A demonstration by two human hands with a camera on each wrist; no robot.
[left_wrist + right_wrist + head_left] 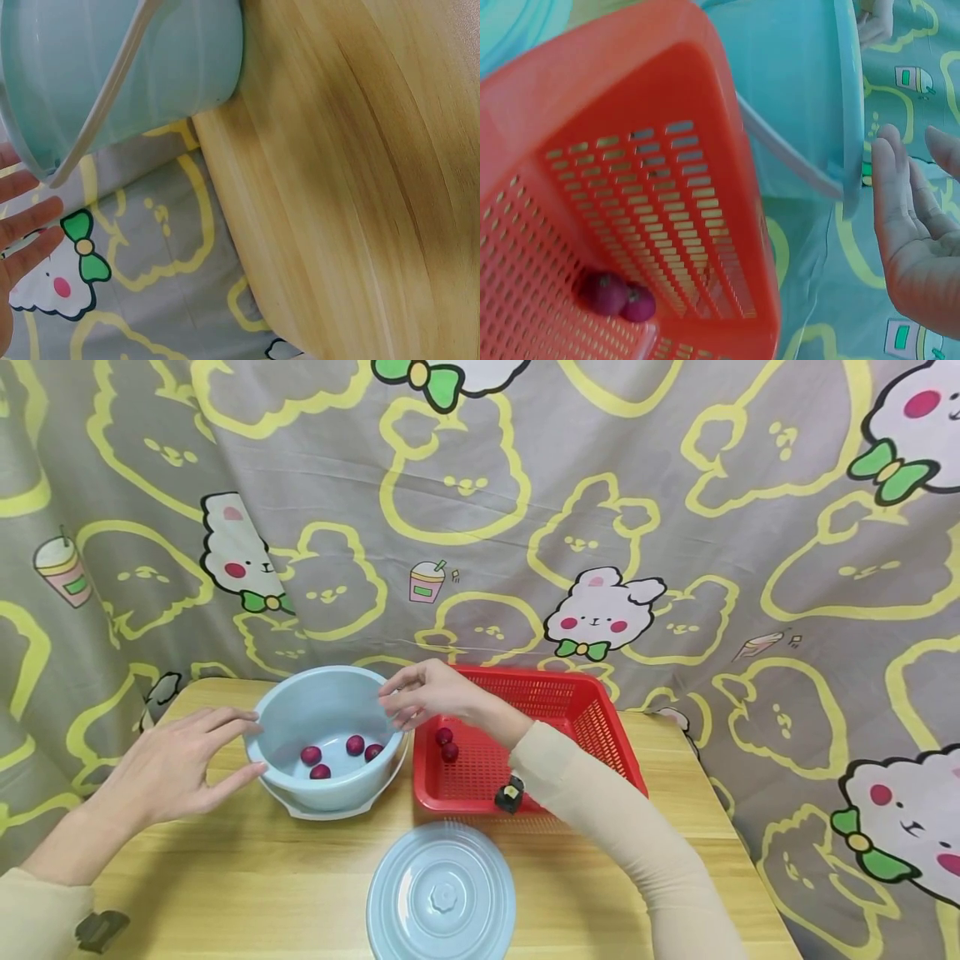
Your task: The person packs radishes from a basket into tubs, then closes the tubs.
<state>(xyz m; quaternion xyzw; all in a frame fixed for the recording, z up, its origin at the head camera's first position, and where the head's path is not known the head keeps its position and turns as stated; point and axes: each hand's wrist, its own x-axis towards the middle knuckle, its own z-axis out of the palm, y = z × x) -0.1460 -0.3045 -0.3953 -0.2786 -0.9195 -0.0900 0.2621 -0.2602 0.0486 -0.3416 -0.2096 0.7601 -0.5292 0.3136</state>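
A light-blue bucket [327,789] with its white handle [105,97] lowered stands at the left of the table. Several small round dark-red balls, like radishes [311,756], lie on its bottom. My left hand [176,768] is at the bucket's left rim, fingers loosely extended; whether they touch the rim I cannot tell. Over the right rim is my right hand [431,695], with relaxed fingers and nothing visible between them. Two more radishes [619,295] lie together in a red plastic basket [487,777], near its left side. The right forearm passes over this basket.
A round light-blue lid [442,893] lies flat on the wooden table [247,877], in front of the bucket and basket. Behind the table hangs a grey patterned curtain [487,635], close to the back edge.
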